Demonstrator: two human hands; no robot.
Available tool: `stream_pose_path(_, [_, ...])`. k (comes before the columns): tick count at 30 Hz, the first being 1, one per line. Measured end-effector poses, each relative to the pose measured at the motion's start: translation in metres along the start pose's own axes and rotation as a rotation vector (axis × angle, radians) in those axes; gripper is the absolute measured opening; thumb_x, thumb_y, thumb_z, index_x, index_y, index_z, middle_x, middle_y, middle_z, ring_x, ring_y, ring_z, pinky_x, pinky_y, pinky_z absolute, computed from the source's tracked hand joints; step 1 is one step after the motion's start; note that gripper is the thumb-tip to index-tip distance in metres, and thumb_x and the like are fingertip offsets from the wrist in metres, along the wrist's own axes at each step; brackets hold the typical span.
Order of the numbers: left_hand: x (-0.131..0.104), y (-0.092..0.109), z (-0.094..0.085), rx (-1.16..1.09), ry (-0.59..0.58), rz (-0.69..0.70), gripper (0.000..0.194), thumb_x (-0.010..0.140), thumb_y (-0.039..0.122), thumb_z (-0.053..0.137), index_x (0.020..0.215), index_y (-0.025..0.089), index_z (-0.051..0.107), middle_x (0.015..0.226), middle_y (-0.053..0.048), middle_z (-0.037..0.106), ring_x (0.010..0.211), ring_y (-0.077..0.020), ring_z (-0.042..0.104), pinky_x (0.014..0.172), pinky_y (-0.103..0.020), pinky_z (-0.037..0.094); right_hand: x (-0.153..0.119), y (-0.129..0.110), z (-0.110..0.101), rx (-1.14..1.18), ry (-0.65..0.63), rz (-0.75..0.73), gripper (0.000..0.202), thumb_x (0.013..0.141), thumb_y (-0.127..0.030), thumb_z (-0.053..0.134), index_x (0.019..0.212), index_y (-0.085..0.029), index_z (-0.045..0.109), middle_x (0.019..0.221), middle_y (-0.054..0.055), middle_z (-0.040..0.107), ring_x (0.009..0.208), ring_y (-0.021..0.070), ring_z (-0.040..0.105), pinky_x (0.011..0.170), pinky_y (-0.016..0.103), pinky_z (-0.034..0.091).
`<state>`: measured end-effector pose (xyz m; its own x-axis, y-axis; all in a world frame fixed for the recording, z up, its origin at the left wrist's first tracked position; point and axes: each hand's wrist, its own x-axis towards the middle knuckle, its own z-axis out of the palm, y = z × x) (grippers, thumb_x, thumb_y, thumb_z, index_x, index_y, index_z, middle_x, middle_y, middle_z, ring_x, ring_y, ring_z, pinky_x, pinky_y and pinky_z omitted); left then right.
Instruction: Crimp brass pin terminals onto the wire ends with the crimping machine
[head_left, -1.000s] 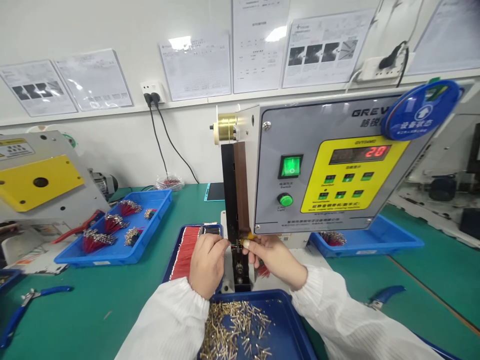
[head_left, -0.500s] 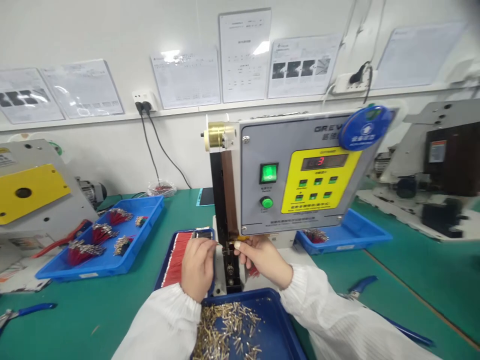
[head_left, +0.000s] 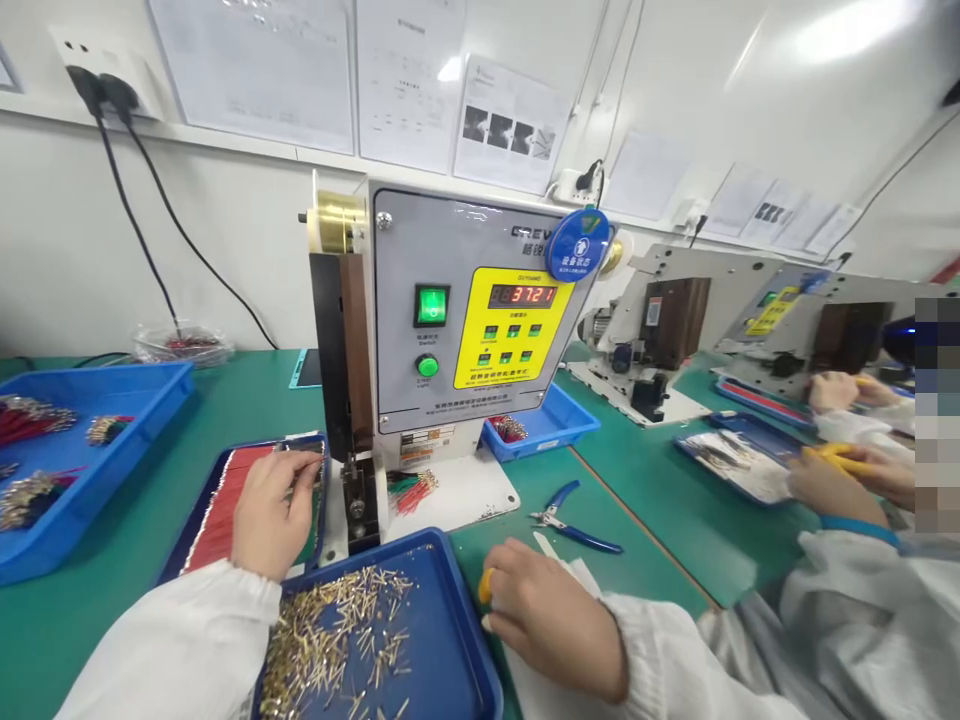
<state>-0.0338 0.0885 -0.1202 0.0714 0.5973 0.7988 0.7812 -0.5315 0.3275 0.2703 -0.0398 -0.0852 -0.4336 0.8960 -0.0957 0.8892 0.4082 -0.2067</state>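
My left hand (head_left: 276, 505) is over the tray of red wires (head_left: 231, 500), left of the machine's black press (head_left: 358, 500). Its thumb and fingertips are pinched together; anything between them is too small to make out. To the right of the blue tray (head_left: 469, 620) of gold metal pins (head_left: 330, 625), my right hand (head_left: 551, 610) has curled fingers, with a yellow piece (head_left: 485, 586) at the fingertips. The grey machine (head_left: 442, 230) stands upright with its display lit, and a small bunch of red wires (head_left: 420, 492) lies on its white base.
Blue-handled cutters (head_left: 577, 525) lie right of the machine base. Blue bins (head_left: 127, 400) with wire bundles stand at the left and behind the machine. At the right, other people's hands (head_left: 844, 485) work near trays and more machines.
My right hand has moved from the press down to the right side of the pin tray. My left hand has drawn back over the wire tray. The view has turned right.
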Motion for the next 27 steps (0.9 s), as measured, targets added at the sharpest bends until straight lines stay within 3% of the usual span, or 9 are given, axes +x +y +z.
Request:
stream_pose_path(8, [0.0,-0.002,0.002,0.01,0.01,0.032,0.021,0.093,0.031,0.048,0.092,0.016,0.063,0.089,-0.007,0.064,0.087,-0.0222,0.058,0.077,-0.032,0.047,-0.025,0.003,0.003,0.076,0.038,-0.003,0.013,0.078,-0.008,0.065,0.074,-0.017,0.058,0.095,0.003,0.058,0.093,0.0211,0.051,0.085,0.032,0.043])
stream_pose_path(14, [0.0,-0.001,0.002,0.014,0.004,0.043,0.02,0.093,0.03,0.048,0.092,0.016,0.063,0.089,-0.007,0.063,0.087,-0.0217,0.058,0.077,-0.032,0.046,-0.027,0.004,0.013,0.029,0.212,0.154,0.023,0.073,-0.02,0.079,0.087,-0.017,0.06,0.099,0.006,0.057,0.095,0.0269,0.049,0.084,0.043,0.044])
stream_pose_path(21, [0.0,-0.001,0.002,0.013,-0.006,0.023,0.02,0.093,0.031,0.048,0.092,0.017,0.063,0.089,-0.007,0.063,0.087,-0.0218,0.059,0.077,-0.032,0.047,-0.032,0.004,0.017,-0.096,0.206,0.23,0.017,0.076,-0.027,0.073,0.082,-0.02,0.059,0.089,0.007,0.056,0.089,0.0302,0.05,0.077,0.048,0.044])
stream_pose_path(27, [-0.001,-0.001,0.002,0.009,-0.017,0.018,0.021,0.093,0.031,0.047,0.092,0.017,0.063,0.09,-0.007,0.063,0.088,-0.0219,0.059,0.077,-0.032,0.047,-0.03,0.004,0.017,-0.028,0.263,0.237,0.024,0.072,-0.028,0.08,0.08,-0.019,0.059,0.092,0.007,0.056,0.089,0.0291,0.049,0.077,0.046,0.043])
